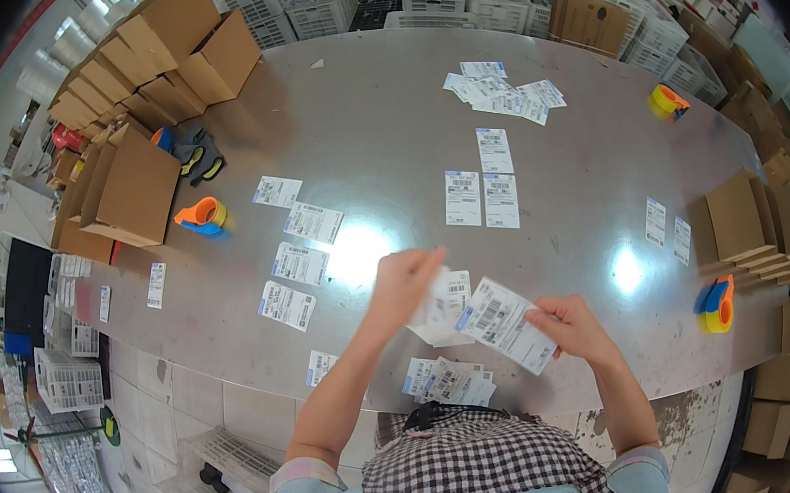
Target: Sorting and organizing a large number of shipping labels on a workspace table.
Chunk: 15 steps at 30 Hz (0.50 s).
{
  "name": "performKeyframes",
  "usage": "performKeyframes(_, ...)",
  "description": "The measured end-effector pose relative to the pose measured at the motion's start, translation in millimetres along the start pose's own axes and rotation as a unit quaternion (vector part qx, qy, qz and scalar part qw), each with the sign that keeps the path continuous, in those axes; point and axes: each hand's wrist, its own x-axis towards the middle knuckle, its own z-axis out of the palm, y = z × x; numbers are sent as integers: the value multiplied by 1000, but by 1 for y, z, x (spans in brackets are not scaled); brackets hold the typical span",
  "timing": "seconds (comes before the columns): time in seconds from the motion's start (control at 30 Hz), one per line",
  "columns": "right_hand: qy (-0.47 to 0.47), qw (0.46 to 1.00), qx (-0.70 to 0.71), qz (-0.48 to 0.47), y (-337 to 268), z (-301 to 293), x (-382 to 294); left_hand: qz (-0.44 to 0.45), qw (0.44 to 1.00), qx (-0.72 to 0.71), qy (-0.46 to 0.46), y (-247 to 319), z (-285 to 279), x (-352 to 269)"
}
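My right hand [568,326] pinches the right end of a white printed label [509,325] with barcodes, tilted over the metal tabletop. Beside it, my left hand [401,287] is a blurred fist, with a blurred white paper slip [435,302] at its fingers. Under and behind these papers lie another printed label [459,289] and white paper [442,336], partly hidden. A loose pile of labels [452,383] rests near the table's front edge, close to my checked apron [479,468]. My left forearm partly covers a single label [321,368].
Labels also lie left [300,263], ahead [463,197] and in a far heap [500,94] on the metal table [382,106]. Tape dispensers [205,214] [717,305] [669,100], gloves [204,155] and cardboard boxes [135,188] [741,220] stand around its sides. Plastic crates [496,2] line the far edge.
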Motion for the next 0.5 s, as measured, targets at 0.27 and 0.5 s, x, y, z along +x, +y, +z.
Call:
performKeyframes(0.27, 94, 969, 223, -53, 9, -4, 18, 65, 990, 10, -124, 12, 5, -20)
performKeyframes(0.5, 57, 972, 224, -51, 4, -2, 23, 148, 967, 79, -190, 23, 16, -25)
